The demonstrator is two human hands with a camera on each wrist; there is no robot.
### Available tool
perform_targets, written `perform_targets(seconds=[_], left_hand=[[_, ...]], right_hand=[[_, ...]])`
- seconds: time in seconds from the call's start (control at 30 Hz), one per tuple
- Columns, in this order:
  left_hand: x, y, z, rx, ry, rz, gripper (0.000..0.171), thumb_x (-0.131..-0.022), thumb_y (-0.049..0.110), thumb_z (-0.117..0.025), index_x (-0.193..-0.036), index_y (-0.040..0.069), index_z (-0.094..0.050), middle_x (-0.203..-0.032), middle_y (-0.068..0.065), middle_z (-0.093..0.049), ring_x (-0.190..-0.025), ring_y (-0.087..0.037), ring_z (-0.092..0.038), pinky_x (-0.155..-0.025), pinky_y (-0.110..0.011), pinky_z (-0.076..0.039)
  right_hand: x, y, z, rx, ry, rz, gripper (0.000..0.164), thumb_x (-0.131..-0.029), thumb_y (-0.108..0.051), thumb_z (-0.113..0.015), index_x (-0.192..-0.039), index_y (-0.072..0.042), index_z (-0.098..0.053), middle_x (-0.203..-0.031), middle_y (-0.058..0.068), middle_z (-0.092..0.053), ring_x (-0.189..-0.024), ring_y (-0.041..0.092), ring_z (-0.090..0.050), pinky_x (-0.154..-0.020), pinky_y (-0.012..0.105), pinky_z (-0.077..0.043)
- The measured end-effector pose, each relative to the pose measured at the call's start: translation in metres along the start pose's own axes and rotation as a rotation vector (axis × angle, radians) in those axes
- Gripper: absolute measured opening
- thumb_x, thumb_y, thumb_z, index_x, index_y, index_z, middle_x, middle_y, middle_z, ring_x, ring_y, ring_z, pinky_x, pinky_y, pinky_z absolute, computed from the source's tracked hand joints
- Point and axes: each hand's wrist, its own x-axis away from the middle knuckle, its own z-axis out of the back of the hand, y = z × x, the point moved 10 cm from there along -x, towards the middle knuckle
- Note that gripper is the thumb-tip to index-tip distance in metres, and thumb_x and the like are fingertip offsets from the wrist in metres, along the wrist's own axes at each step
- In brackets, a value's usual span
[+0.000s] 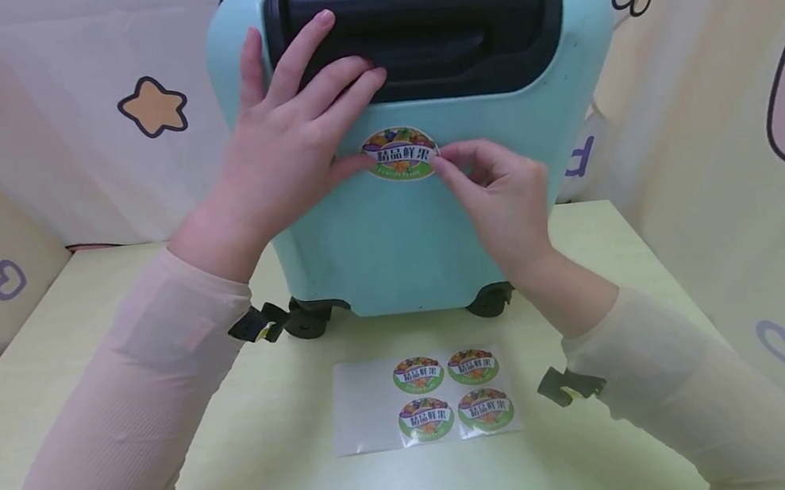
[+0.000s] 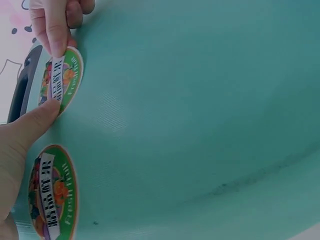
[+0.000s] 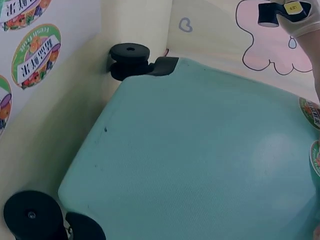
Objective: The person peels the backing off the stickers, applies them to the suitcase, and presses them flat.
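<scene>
An oval fruit sticker lies against the front of a light teal suitcase. My right hand pinches its right end between thumb and index finger. On the opposite end rests the thumb of my left hand, whose other fingers spread over the suitcase and its black panel. In the left wrist view, a second oval sticker lies on the suitcase near the left hand. That one is hidden behind the left hand in the head view.
A white backing sheet with several matching stickers lies on the pale table before the suitcase. Black wheels stand under the suitcase. Behind it hangs a patterned cloth.
</scene>
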Motion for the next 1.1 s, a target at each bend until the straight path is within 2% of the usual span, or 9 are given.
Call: perform_targets(seconds=[0.17, 0.27, 0.4, 0.47, 0.53, 0.63, 0.73, 0.93, 1.1], left_hand=[[-0.001, 0.000, 0.001, 0.009, 0.006, 0.011, 0.047, -0.090, 0.033, -0.060, -0.133, 0.013, -0.053, -0.129, -0.006, -0.053, -0.138, -0.028, -0.019, -0.109, -0.052, 0.002], [-0.001, 0.000, 0.001, 0.009, -0.001, 0.020, 0.047, -0.091, 0.031, -0.060, -0.133, 0.013, -0.053, -0.130, -0.006, -0.053, -0.139, -0.028, -0.018, -0.109, -0.051, 0.002], [-0.001, 0.000, 0.000, 0.028, -0.012, 0.035, 0.046, -0.091, 0.029, -0.061, -0.133, 0.012, -0.053, -0.130, -0.007, -0.052, -0.139, -0.028, -0.017, -0.110, -0.050, 0.002], [0.000, 0.001, 0.000, 0.031, -0.009, 0.037, 0.043, -0.092, 0.026, -0.059, -0.132, 0.011, -0.053, -0.130, -0.007, -0.052, -0.139, -0.028, -0.017, -0.110, -0.050, 0.002], [0.000, 0.001, 0.001, 0.030, 0.003, 0.034, 0.040, -0.094, 0.024, -0.056, -0.132, 0.011, -0.054, -0.129, -0.008, -0.053, -0.139, -0.029, -0.018, -0.110, -0.050, 0.002], [-0.001, 0.001, 0.001, 0.025, 0.022, 0.028, 0.037, -0.095, 0.020, -0.052, -0.131, 0.010, -0.055, -0.128, -0.008, -0.054, -0.138, -0.029, -0.019, -0.110, -0.050, 0.001], [0.000, 0.001, 0.002, 0.038, 0.037, 0.022, 0.035, -0.096, 0.019, -0.052, -0.129, 0.009, -0.056, -0.127, -0.008, -0.055, -0.138, -0.029, -0.020, -0.110, -0.050, 0.001], [-0.001, 0.000, 0.004, 0.062, 0.072, 0.018, 0.033, -0.097, 0.019, -0.048, -0.127, 0.010, -0.058, -0.125, -0.008, -0.057, -0.137, -0.030, -0.023, -0.110, -0.050, 0.000], [0.001, -0.002, 0.005, 0.064, 0.084, 0.022, 0.032, -0.099, 0.019, -0.043, -0.126, 0.011, -0.059, -0.124, -0.006, -0.057, -0.136, -0.030, -0.025, -0.110, -0.049, -0.002]], right_hand=[[-0.001, -0.012, 0.002, 0.130, 0.017, 0.170, 0.021, -0.084, -0.017, -0.070, -0.092, 0.002, -0.070, -0.085, 0.008, -0.070, -0.060, 0.013, -0.056, -0.060, 0.017, -0.045], [0.001, -0.020, 0.005, 0.222, 0.061, 0.301, 0.020, -0.084, -0.015, -0.071, -0.091, 0.003, -0.068, -0.084, 0.011, -0.069, -0.061, 0.017, -0.058, -0.060, 0.022, -0.047], [0.022, -0.040, -0.007, 0.356, 0.102, 0.661, 0.018, -0.087, -0.013, -0.066, -0.099, 0.001, -0.067, -0.091, 0.013, -0.067, -0.075, 0.026, -0.061, -0.066, 0.035, -0.048], [0.042, -0.047, -0.028, 0.498, 0.063, 0.874, 0.026, -0.087, -0.016, -0.065, -0.109, -0.003, -0.066, -0.105, 0.012, -0.065, -0.093, 0.028, -0.060, -0.078, 0.041, -0.047], [0.056, -0.047, -0.055, 0.655, -0.029, 1.007, 0.040, -0.089, -0.025, -0.062, -0.124, -0.006, -0.059, -0.124, 0.011, -0.058, -0.113, 0.027, -0.053, -0.090, 0.045, -0.040], [0.060, -0.034, -0.082, 0.839, -0.174, 0.997, 0.059, -0.090, -0.037, -0.059, -0.138, -0.006, -0.045, -0.142, 0.008, -0.043, -0.132, 0.023, -0.035, -0.105, 0.050, -0.024], [0.054, -0.021, -0.087, 0.917, -0.233, 0.921, 0.064, -0.093, -0.044, -0.052, -0.144, -0.009, -0.036, -0.148, 0.004, -0.034, -0.137, 0.019, -0.026, -0.108, 0.051, -0.018], [0.049, -0.012, -0.069, 0.917, -0.184, 0.884, 0.060, -0.096, -0.049, -0.040, -0.143, -0.011, -0.038, -0.154, -0.004, -0.006, -0.138, 0.013, -0.021, -0.108, 0.050, -0.019], [0.049, -0.007, -0.053, 0.898, -0.111, 0.872, 0.061, -0.096, -0.049, -0.040, -0.142, -0.009, -0.040, -0.154, -0.003, -0.009, -0.133, 0.017, -0.034, -0.107, 0.051, -0.021]])
